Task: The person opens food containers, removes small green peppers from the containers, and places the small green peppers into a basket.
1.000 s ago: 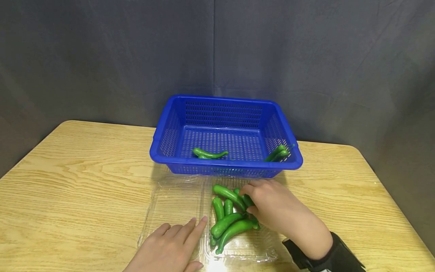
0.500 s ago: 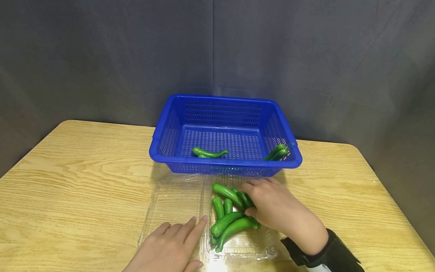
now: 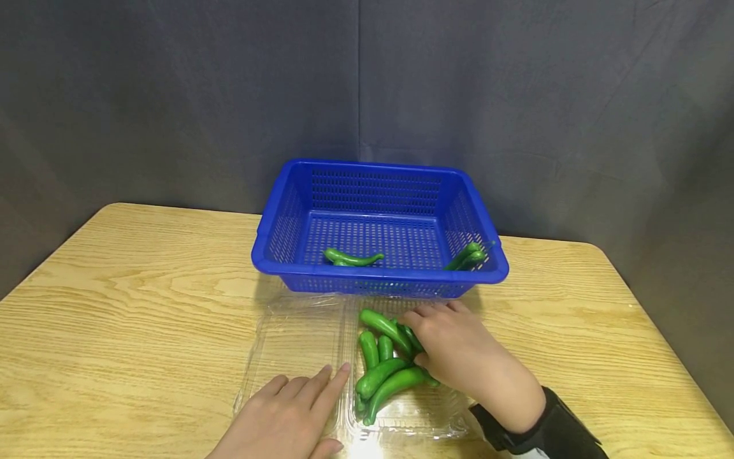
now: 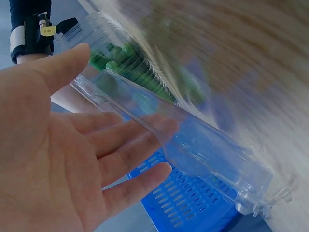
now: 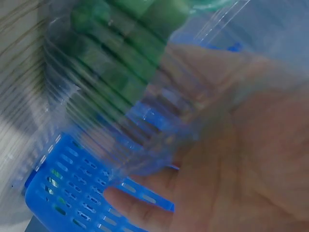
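Observation:
A clear plastic clamshell box (image 3: 421, 417) lies unfolded on the table, with several green chili peppers (image 3: 395, 386) heaped in its right half. My right hand (image 3: 459, 341) reaches down into that half, fingers curled over a darker green chili pepper (image 3: 410, 336) at the heap's right side. The pepper's far part is hidden under the hand. My left hand (image 3: 287, 408) rests with fingers extended on the left half, the lid (image 3: 298, 338), its index fingertip close to the hinge. In the left wrist view the fingers (image 4: 130, 188) show straight beside the clear plastic.
Just behind the box stands a blue perforated basket (image 3: 378, 274). A few more green chili peppers (image 3: 355, 259) lie inside it, near its front wall and right corner. The wooden table (image 3: 143, 306) ends at a dark grey curtain (image 3: 229, 108).
My right hand has shifted slightly left over the peppers in the box. My left hand has stayed in place on the lid.

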{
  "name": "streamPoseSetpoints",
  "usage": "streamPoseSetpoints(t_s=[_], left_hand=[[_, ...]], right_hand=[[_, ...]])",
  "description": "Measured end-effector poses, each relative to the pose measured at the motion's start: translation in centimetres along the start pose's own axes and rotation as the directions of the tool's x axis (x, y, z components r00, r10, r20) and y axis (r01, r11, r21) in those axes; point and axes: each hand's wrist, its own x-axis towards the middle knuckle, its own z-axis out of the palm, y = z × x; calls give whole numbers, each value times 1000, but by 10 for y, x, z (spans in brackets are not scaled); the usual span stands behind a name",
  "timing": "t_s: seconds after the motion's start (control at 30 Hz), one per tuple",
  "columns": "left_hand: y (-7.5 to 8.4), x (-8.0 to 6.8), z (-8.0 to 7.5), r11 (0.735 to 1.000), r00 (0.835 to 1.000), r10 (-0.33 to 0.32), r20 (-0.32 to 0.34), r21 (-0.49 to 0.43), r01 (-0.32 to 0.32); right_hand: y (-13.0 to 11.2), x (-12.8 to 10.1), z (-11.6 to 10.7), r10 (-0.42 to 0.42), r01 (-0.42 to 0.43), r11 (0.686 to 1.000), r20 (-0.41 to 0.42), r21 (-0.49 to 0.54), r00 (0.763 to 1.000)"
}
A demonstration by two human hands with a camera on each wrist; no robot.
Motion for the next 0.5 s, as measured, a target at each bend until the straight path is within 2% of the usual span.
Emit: streamPoseSetpoints(t_s=[0.5], left_hand=[[0,-1,-1,1000,1000,0,0,11,0]], right_hand=[[-2,1,2,13,-13,1000,9,6,1000]])
